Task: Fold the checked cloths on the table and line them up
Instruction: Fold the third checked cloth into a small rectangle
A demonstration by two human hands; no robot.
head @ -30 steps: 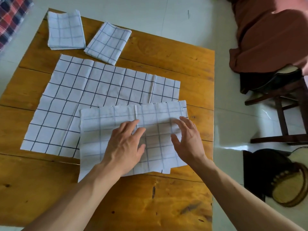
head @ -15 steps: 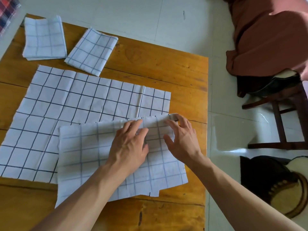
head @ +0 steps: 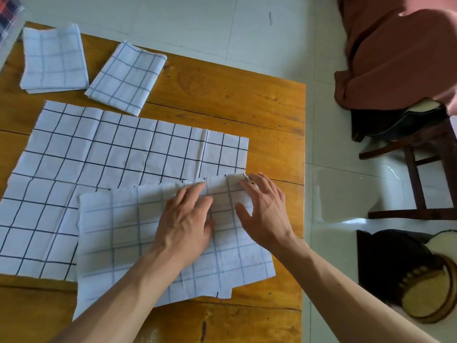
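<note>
Half-folded cloth (head: 128, 243) on desk (head: 222, 95): thin, limp, creases readily; left hand (head: 184, 224) flat, grip released, right hand (head: 265, 216) flat too (best pinched at far-right corner)

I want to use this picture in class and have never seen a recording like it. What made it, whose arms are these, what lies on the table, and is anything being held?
There is no machine here. A person wears a camera on the head, so it looks down over their own arms. The left hand and right hand lie with straight fingers on a half-folded checked cloth, pressing it flat; nothing is gripped. Behind it, partly beneath it, an unfolded checked cloth lies spread on the wooden table. At the far left corner sit two folded cloths, side by side. A wooden chair stands on the floor to the right.
</note>
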